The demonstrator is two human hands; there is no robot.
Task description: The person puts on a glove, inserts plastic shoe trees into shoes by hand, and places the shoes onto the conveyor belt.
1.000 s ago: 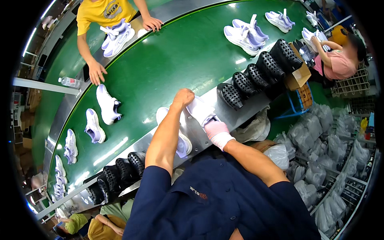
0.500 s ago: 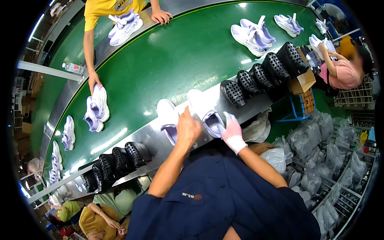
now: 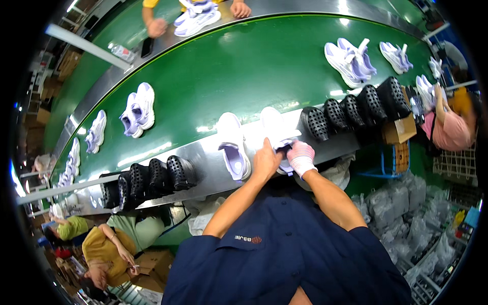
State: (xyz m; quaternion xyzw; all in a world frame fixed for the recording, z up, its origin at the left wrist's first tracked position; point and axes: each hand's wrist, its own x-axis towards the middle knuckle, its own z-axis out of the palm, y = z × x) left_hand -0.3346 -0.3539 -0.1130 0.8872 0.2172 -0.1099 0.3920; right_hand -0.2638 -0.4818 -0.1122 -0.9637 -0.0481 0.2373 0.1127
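Two white-and-lavender sneakers rest on the metal ledge in front of me, toes pointing away. My bare left hand (image 3: 267, 161) and my right hand (image 3: 301, 157), in a pink-striped white glove, meet at the opening of the right sneaker (image 3: 273, 122). Both have their fingers closed on its collar and tongue area, where a white strap (image 3: 288, 136) sticks out sideways. My fingers partly cover the opening. Beside my left hand, the left sneaker (image 3: 232, 145) stands untouched, its lavender lining showing.
Black perforated moulds (image 3: 315, 123) line the ledge on the right, and more moulds (image 3: 178, 172) on the left. Sneaker pairs (image 3: 138, 111) sit along the green belt (image 3: 218, 66). Across it are a co-worker's hands (image 3: 240, 9). Plastic-wrapped bundles (image 3: 396, 195) fill a rack at right.
My left hand has moved right from between the sneakers onto the right one, joining my gloved hand. The strap now sticks out. The co-worker opposite has let go of a sneaker pair; the view has shifted.
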